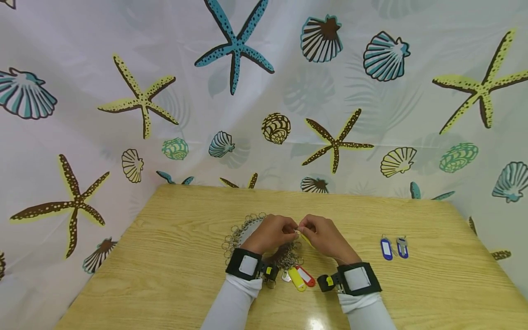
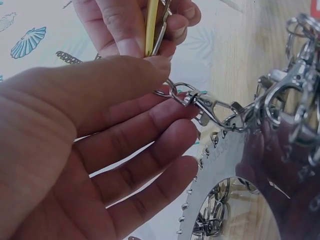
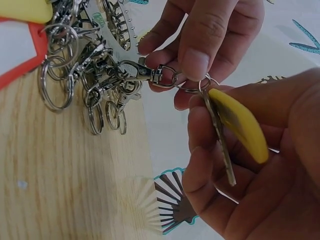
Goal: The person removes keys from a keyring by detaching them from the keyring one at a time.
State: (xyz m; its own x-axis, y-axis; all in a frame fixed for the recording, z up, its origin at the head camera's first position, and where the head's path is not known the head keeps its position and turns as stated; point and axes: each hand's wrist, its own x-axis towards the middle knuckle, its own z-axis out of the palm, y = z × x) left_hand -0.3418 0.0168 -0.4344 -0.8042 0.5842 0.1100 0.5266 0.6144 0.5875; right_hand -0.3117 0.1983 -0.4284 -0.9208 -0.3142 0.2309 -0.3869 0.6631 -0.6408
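Note:
In the head view my left hand (image 1: 270,233) and right hand (image 1: 327,234) meet at the edge of a round metal disc (image 2: 207,167) hung with many snap hooks and split rings. Between thumb and forefinger, my left hand pinches a split ring (image 3: 186,89) linked to a swivel snap hook (image 3: 142,73) on the disc's edge. My right hand holds a yellow key tag (image 3: 244,125) together with a metal key (image 3: 220,137), their tops right at that split ring. Left fingertips partly cover the ring in the left wrist view.
Beside the disc, a yellow tag (image 1: 297,278) and a red tag (image 1: 305,276) lie near a key (image 1: 286,275). Two blue key tags (image 1: 386,250) (image 1: 402,253) lie on the right of the wooden table (image 1: 165,284). A patterned curtain (image 1: 264,101) stands behind.

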